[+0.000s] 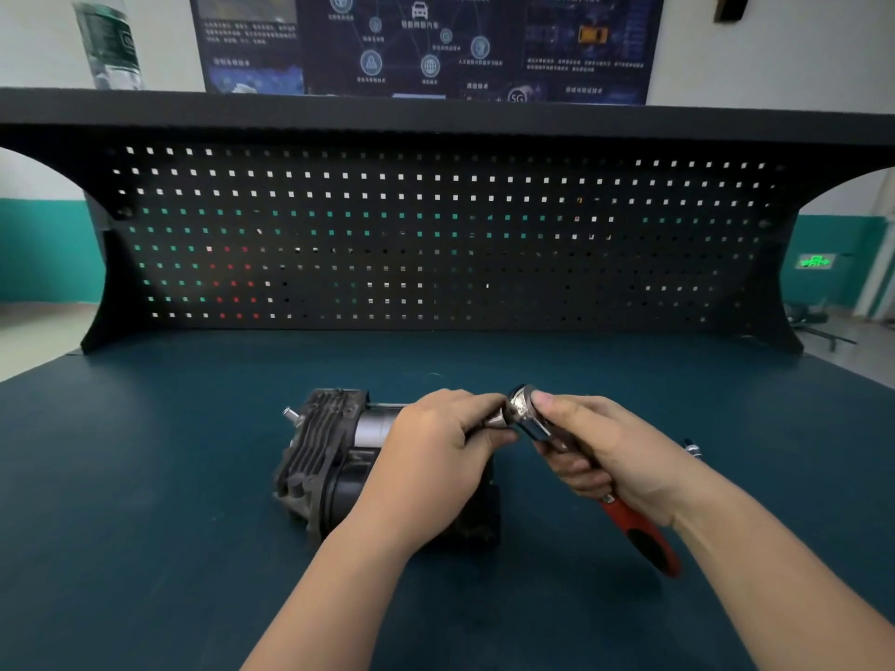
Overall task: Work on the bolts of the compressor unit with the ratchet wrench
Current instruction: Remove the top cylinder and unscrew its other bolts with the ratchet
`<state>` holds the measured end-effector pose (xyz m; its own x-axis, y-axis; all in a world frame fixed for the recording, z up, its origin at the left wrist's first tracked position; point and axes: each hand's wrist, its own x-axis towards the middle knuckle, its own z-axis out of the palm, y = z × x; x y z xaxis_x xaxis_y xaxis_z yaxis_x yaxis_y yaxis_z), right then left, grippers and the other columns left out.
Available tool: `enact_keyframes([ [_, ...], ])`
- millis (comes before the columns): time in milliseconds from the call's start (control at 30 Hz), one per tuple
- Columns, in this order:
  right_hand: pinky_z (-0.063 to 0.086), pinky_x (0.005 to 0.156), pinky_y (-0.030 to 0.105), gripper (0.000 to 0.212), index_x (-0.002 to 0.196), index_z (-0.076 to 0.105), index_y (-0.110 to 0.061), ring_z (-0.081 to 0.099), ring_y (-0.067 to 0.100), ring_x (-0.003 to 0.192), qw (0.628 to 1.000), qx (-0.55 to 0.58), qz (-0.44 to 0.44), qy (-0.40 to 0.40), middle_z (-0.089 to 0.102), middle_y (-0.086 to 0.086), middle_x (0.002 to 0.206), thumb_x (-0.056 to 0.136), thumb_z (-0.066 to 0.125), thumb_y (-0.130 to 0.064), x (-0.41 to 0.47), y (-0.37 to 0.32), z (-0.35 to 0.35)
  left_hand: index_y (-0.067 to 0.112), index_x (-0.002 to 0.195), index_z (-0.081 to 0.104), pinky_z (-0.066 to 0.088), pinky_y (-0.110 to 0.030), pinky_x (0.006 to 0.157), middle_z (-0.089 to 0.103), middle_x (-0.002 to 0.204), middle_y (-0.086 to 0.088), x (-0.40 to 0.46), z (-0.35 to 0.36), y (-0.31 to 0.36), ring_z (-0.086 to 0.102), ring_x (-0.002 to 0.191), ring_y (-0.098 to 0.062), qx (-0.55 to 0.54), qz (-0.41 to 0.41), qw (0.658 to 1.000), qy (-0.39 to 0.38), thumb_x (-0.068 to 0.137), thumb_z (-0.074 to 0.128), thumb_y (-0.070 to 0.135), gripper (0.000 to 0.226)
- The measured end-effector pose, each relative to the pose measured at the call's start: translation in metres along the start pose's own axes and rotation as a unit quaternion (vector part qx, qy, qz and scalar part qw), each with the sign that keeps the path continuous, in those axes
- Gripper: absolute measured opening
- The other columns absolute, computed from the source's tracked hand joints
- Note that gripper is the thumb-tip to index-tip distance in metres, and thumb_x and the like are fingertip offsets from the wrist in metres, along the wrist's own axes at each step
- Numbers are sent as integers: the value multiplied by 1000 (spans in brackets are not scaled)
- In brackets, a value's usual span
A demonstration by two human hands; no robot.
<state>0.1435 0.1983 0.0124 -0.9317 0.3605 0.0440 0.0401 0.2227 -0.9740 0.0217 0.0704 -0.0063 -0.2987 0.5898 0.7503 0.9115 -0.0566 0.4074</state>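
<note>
Two hands: both yours, meeting just above and right of the frame's centre, over the dark teal workbench (145, 477).
Right hand (615, 452): fingers curled round the ratchet wrench (629, 520), thumb pressed on the back of its round head.
Wrench axis: runs diagonally, red-and-black handle toward the lower right, chrome head toward the upper left.
Left hand (436, 443): fingertips pinch a small metal socket (496, 418) at the wrench head.
Compressor unit (324, 457): lies on the bench at lower centre, partly behind your left hand; its finned end faces left.
Background: black pegboard (436, 234) behind the bench; plastic bottle (109, 41) on the shelf, upper left.
</note>
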Motion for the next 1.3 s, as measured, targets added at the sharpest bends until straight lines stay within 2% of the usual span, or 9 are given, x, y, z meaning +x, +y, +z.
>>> enact_keyframes([
  [200,17,35,15,49,59,54,-16,21,4,33,990,127,67,-13,29,-6,45,64,60,-64,2,1,10,18,84,74,39,-26,59,64,62,6,-3,0,4,50,68,-11,65,1,995,71,70,71,28,18],
  [333,20,33,14,47,53,58,-16,23,4,31,982,143,118,-23,32,-5,44,64,61,-61,-2,-2,6,25,85,68,31,-18,58,59,62,9,-1,0,5,47,69,-10,56,12,998,7,76,69,27,10],
  [467,18,34,14,46,52,58,-14,24,5,30,984,123,130,8,34,-3,44,64,60,-59,-1,0,10,25,131,53,29,-9,79,63,117,6,0,6,1,54,103,-6,44,-91,994,-38,82,69,27,52],
  [533,17,34,14,47,53,56,-13,23,5,30,984,130,124,17,33,-3,43,64,59,-59,1,2,14,22,128,58,26,-9,89,50,138,6,1,4,-3,49,122,-11,48,-155,987,-16,79,71,34,52],
  [700,19,36,16,50,54,60,-15,26,8,32,991,111,76,26,36,-1,45,70,57,-62,2,2,18,24,80,72,44,-34,69,69,77,7,-2,-3,1,57,78,-16,180,-55,982,-1,79,53,48,31],
  [833,33,38,18,54,81,70,-9,46,11,46,997,76,-3,-21,53,7,62,68,63,-60,-4,-3,7,28,76,76,43,-29,62,67,64,9,3,-14,1,56,66,-13,96,-58,993,47,72,64,47,22],
  [1000,54,70,32,62,118,60,-21,69,28,74,976,-73,20,-205,68,11,77,66,84,-44,-26,-11,-18,23,82,77,51,-36,64,69,64,4,2,-27,-9,62,66,-15,11,-191,966,172,80,70,38,17],
  [1133,44,42,23,45,109,63,-10,43,10,38,995,70,-1,-74,54,10,64,67,74,0,-24,-15,-29,30,74,73,49,-18,64,69,65,17,2,-41,-20,64,68,1,-98,-272,945,151,79,71,39,10],
  [1300,31,30,11,25,81,62,-9,30,2,31,953,272,-59,123,60,26,62,67,64,-29,-15,-20,-42,27,75,77,43,-3,65,74,78,12,-3,-37,-18,66,75,6,-245,-274,930,5,74,76,27,2],
])
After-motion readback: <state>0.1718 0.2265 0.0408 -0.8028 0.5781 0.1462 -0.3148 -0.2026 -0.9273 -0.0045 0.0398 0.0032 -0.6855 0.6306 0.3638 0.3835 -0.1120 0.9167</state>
